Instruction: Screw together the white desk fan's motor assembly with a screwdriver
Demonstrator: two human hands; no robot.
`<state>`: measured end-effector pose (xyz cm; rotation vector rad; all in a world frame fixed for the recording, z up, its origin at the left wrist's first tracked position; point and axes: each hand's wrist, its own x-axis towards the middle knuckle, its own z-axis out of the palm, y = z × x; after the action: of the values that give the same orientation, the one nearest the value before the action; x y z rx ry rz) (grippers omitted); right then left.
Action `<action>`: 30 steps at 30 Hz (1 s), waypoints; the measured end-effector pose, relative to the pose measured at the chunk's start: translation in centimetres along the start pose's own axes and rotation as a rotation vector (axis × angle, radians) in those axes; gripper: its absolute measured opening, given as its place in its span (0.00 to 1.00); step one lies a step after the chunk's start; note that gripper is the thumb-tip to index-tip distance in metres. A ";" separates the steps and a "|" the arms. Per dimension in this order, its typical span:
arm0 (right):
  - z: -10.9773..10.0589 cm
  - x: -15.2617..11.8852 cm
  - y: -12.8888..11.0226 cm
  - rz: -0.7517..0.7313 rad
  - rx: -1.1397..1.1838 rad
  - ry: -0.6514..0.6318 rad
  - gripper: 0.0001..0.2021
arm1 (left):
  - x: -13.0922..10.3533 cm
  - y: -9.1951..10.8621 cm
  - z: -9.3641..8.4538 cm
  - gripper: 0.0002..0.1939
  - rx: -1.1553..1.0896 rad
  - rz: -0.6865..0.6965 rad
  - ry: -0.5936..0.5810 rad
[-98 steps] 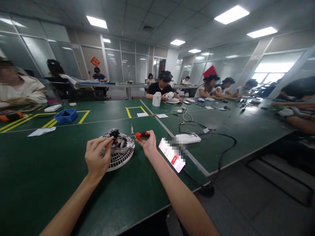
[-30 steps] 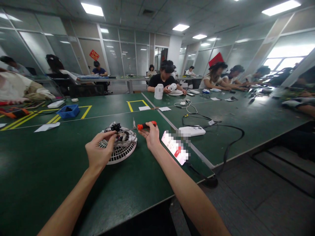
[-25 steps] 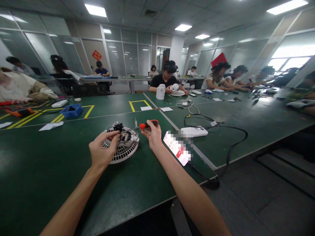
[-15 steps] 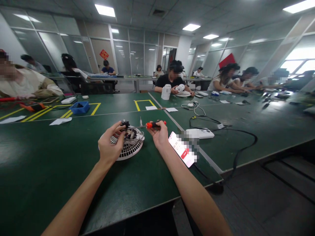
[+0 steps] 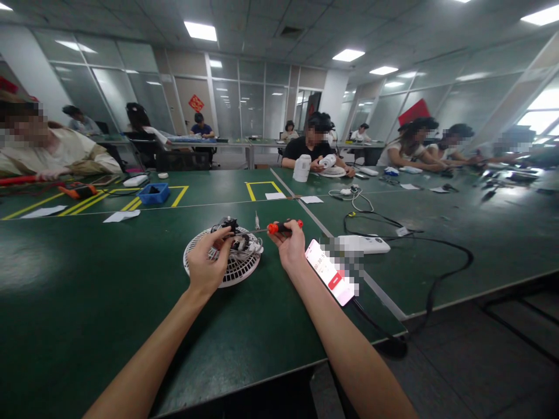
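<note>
My right hand (image 5: 290,244) is closed around the red-and-black handle of a screwdriver (image 5: 285,227), its shaft pointing left. The screwdriver's tip reaches a small black part (image 5: 229,223), though exact contact is hard to make out. Fingers and thumb of my left hand (image 5: 209,256) pinch that black part above a round white fan grille (image 5: 238,276). Wires and a motor-like assembly (image 5: 241,244) lie on the grille, partly covered by my left hand. A small thin pale tool or tube (image 5: 257,220) stands just behind the grille.
Right of my right hand lies a lit phone (image 5: 334,276), with a white power strip (image 5: 364,244) and black cable (image 5: 465,247) beyond. A blue bin (image 5: 154,194) and papers (image 5: 122,216) sit at left. Across the table a person (image 5: 312,145) handles white parts.
The camera view has shifted, so the scene sits slightly right and lower. My left fingers have come down a little with the black part, closer to the grille; the screwdriver stays in my right hand.
</note>
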<state>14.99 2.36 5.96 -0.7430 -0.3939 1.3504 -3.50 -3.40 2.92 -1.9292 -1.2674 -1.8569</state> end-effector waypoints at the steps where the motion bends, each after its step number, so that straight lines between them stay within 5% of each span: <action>1: 0.0 0.0 0.0 -0.008 -0.009 0.004 0.10 | -0.1 0.0 0.0 0.14 -0.004 -0.020 0.000; 8: -0.3 0.4 0.3 -0.051 -0.030 0.045 0.11 | 0.1 -0.7 -0.4 0.38 0.165 -0.004 -0.045; 15: -0.4 0.6 0.2 -0.071 -0.002 0.143 0.10 | 0.0 -2.1 -0.2 0.32 0.275 -0.050 -0.099; 23: -0.4 0.8 0.0 -0.077 -0.010 0.197 0.10 | -0.2 -2.6 0.0 0.36 0.288 -0.264 -0.313; 30: -0.8 1.3 0.1 -0.062 0.000 0.227 0.10 | 0.6 -1.5 -0.6 0.35 0.429 -0.342 -0.256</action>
<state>15.66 3.42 5.15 -0.8676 -0.2344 1.1929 -5.03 -2.57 2.90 -1.8334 -1.9913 -1.3269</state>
